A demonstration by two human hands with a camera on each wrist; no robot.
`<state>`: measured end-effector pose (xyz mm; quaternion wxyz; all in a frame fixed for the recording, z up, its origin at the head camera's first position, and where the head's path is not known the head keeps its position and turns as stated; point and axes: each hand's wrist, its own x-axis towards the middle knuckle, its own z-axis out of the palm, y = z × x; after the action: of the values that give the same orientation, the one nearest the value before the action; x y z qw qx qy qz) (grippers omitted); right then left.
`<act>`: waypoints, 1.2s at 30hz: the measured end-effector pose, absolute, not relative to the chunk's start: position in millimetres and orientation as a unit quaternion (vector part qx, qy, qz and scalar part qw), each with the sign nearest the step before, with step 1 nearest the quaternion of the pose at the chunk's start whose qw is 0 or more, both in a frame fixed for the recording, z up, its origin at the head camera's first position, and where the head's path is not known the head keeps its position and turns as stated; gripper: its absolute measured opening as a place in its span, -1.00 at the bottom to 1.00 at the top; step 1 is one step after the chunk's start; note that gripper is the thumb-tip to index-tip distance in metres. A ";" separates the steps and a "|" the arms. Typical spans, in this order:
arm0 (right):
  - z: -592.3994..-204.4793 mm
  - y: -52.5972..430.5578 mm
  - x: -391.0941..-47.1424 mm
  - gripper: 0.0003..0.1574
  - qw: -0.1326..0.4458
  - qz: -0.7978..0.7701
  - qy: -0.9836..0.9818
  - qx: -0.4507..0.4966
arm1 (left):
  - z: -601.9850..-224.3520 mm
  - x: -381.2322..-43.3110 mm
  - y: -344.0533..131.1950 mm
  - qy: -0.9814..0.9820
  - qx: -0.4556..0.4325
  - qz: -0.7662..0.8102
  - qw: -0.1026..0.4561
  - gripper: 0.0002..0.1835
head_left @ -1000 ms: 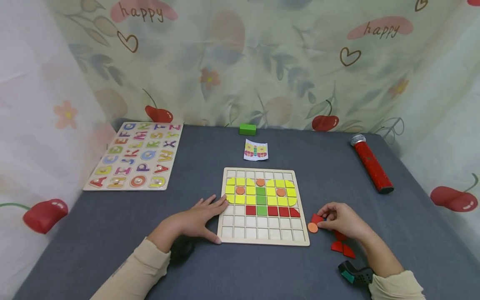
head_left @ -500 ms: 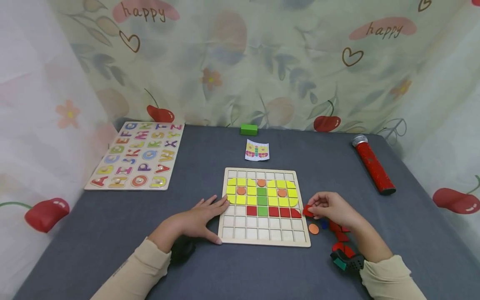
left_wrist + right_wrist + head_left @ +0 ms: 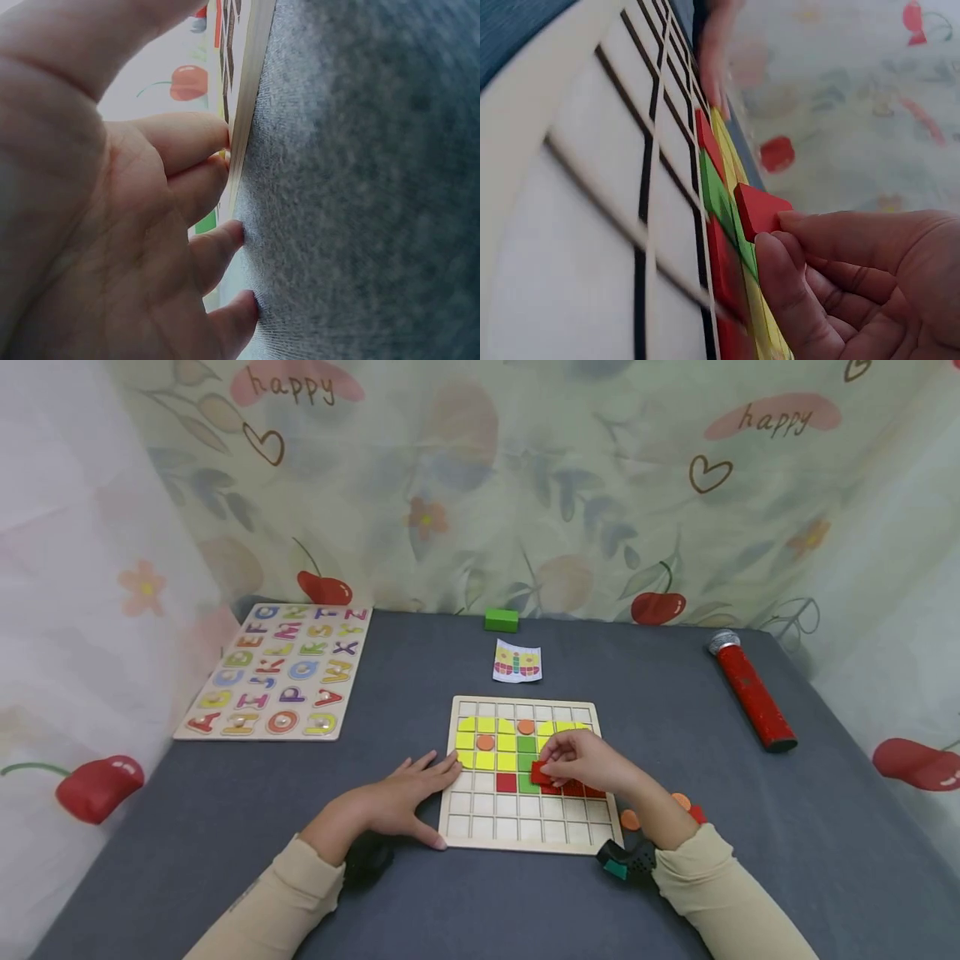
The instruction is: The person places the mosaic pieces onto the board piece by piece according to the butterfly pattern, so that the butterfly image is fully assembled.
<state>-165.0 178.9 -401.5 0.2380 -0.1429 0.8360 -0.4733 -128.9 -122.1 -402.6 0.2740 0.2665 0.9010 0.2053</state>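
Observation:
A red square tile (image 3: 760, 210) is pinched between thumb and forefinger of my right hand (image 3: 588, 762), held over the green column of the wooden grid board (image 3: 495, 839). On the board lie yellow tiles (image 3: 486, 760), green tiles (image 3: 527, 744), orange discs (image 3: 526, 727) and a row of red tiles, partly hidden by my right hand. One red tile (image 3: 506, 782) sits left of the green column. My left hand (image 3: 393, 797) rests with spread fingers at the board's left edge, its fingertips against the board's side and the cloth in the left wrist view.
Beside the board's right edge lie orange discs (image 3: 629, 820) and red pieces (image 3: 697, 814), partly covered by my right forearm. A pattern card (image 3: 517, 662) and a green block (image 3: 501, 620) are behind the board. An alphabet board (image 3: 262, 693) stands left, a red microphone (image 3: 753, 693) right.
My right hand has picked a red tile from the loose pieces at the right and carried it left across the board to the green column. The left hand stays in place.

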 end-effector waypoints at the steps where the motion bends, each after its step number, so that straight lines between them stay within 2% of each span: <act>1: -402.1 171.7 -166.2 -0.76 0.241 -0.475 0.834 -0.148 | -402.5 -128.8 -122.3 0.901 0.266 0.205 0.274 0.09; 8: -408.2 129.7 -170.7 -0.82 0.242 -0.466 0.829 -0.191 | -401.9 -129.5 -122.6 0.899 0.269 0.206 0.279 0.08; 19: -412.0 109.6 -168.3 -0.91 0.157 -0.386 0.876 -0.241 | -400.0 -129.3 -122.2 0.898 0.271 0.206 0.279 0.07; 29: -410.5 117.0 -162.0 -0.89 0.156 -0.388 0.879 -0.229 | -400.2 -128.6 -122.0 0.899 0.264 0.209 0.281 0.06; 36: -406.1 150.1 -152.9 -0.82 0.155 -0.423 0.873 -0.186 | -400.1 -127.7 -122.2 0.899 0.265 0.213 0.277 0.07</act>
<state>-152.9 150.1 -406.1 0.1549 -0.1860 0.8733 -0.4228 -127.7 -122.2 -400.1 0.2767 0.2649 0.8988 0.2131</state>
